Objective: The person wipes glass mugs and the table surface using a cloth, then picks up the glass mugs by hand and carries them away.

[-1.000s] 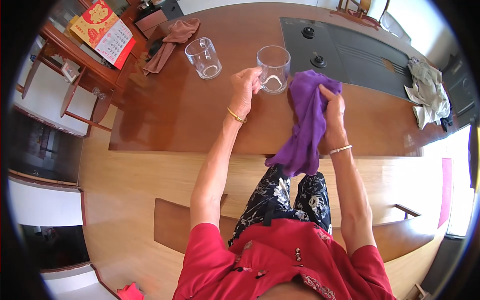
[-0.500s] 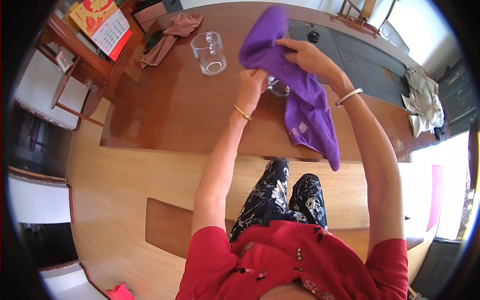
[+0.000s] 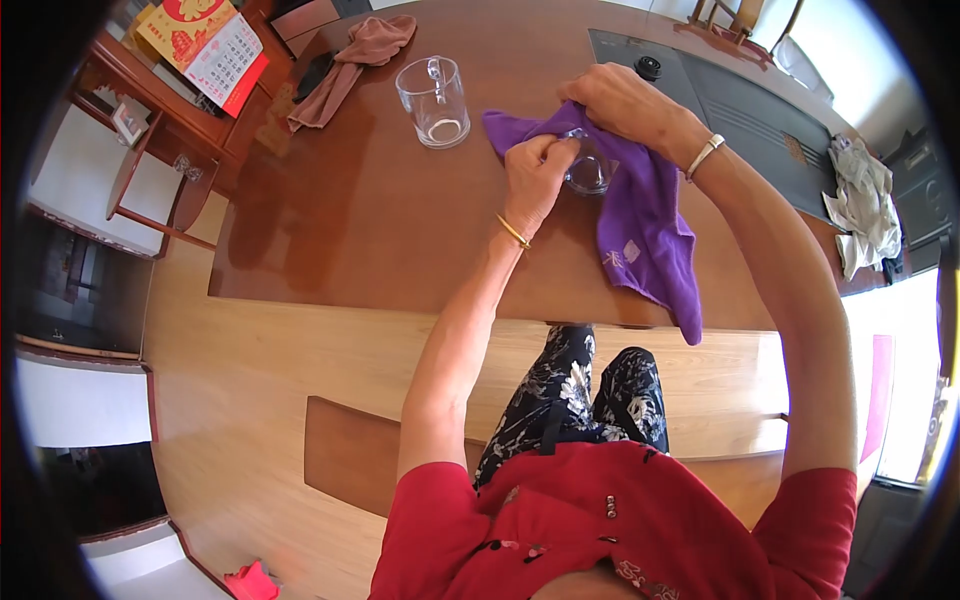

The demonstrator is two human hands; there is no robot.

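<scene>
My left hand (image 3: 540, 172) is closed on the handle of a clear glass mug (image 3: 592, 176) above the brown table (image 3: 380, 240). My right hand (image 3: 625, 100) grips a purple cloth (image 3: 650, 235) at the mug's far side, its fingertips partly hidden in the fabric. The cloth covers the upper part of the mug and hangs down past the table's near edge. A second clear glass mug (image 3: 433, 105) stands upright on the table to the left of my hands.
A brown cloth (image 3: 350, 70) lies at the back left. The dark tray panel (image 3: 740, 120) with a black knob (image 3: 648, 67) is set into the table at the right, and a grey-white cloth (image 3: 862, 205) lies at its right end. A calendar (image 3: 215, 55) stands at far left.
My right hand has brought the purple cloth from the mug's right side over its top, then round to the far side. My left hand has kept hold of the handle.
</scene>
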